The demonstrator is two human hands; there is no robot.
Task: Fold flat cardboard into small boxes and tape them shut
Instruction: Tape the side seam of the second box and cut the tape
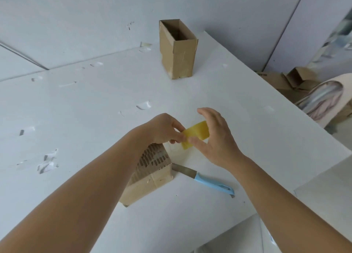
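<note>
A yellow roll of tape (198, 131) is held above the white table (95, 104) between both hands. My right hand (215, 136) grips the roll with thumb below and fingers over it. My left hand (164, 128) pinches the tape's loose end at the roll's left side. Under my left forearm a small cardboard box (152, 173) lies on the table, its torn corrugated face up. A taller cardboard box (178, 49) stands upright and open-topped at the far side of the table.
A knife with a light-blue handle (213, 182) lies on the table just right of the near box. Scraps of old tape (47, 162) dot the tabletop. Flattened cardboard (282, 79) is piled on the floor past the table's right edge.
</note>
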